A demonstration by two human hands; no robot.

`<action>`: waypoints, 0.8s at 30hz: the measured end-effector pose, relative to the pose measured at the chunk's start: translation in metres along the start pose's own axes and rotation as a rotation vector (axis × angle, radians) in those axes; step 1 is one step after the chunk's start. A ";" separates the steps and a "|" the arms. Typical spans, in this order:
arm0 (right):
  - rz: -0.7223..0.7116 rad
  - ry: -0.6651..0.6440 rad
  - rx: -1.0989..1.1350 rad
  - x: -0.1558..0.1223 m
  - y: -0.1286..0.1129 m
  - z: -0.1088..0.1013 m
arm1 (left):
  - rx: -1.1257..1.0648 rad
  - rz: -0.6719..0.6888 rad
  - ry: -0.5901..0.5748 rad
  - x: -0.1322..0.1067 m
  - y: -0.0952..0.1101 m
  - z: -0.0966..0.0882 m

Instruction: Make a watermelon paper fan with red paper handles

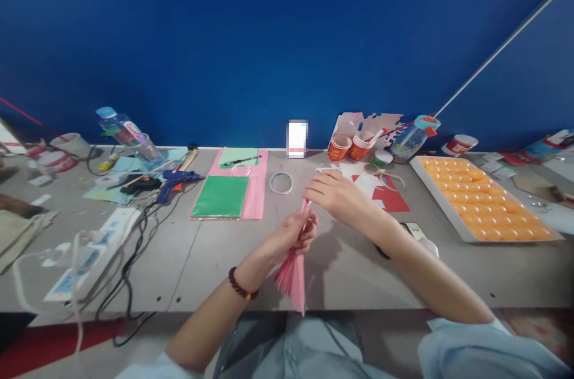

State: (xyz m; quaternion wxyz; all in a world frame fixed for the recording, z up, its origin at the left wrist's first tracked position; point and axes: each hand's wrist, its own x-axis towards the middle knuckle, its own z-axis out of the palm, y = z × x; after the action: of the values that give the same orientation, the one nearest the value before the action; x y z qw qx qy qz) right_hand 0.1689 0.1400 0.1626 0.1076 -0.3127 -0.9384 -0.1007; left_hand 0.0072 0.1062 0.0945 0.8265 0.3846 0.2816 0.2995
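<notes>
My left hand is closed around a bundle of pink fringed paper, whose cut strips hang down toward the table's front edge. The narrow upper end of the paper sticks up out of that fist. Above it, my right hand pinches this top end, fingers pressed together. Just behind the hands lies a roll of tape. To the left, a packet of green paper rests on a pink sheet, with a black pen on lighter green paper behind.
A blue glue gun, a tilted bottle and a power strip with cables occupy the left. Paper cups, red paper and a tray of orange balls are to the right. A phone-like screen stands against the blue wall.
</notes>
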 end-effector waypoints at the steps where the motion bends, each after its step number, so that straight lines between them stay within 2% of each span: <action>1: 0.027 0.034 0.054 -0.002 0.001 0.001 | -0.013 0.000 -0.011 0.002 0.001 -0.001; 4: 0.200 0.156 0.295 -0.007 0.003 0.004 | -0.023 0.013 -0.065 0.006 0.004 -0.005; 8: 0.485 0.313 0.755 -0.008 0.007 0.007 | 0.007 0.066 -0.160 0.012 0.013 -0.011; 13: 0.582 0.337 1.103 0.001 0.010 0.001 | 0.209 0.205 -0.271 0.025 0.039 -0.022; 18: 0.643 0.491 1.143 0.012 0.001 -0.006 | 0.354 0.220 -0.328 0.039 0.062 -0.029; 21: 0.696 0.598 1.086 0.017 -0.007 -0.006 | 0.380 0.232 -0.351 0.041 0.067 -0.032; 24: 0.726 0.631 1.028 0.020 -0.014 -0.004 | 0.417 0.275 -0.365 0.039 0.068 -0.035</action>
State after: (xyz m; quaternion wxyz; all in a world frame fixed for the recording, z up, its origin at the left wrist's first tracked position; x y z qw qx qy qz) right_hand 0.1452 0.1394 0.1704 0.5357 -0.4713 -0.6274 0.3119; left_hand -0.0101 0.1864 0.1210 0.7184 0.6277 0.1293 0.2705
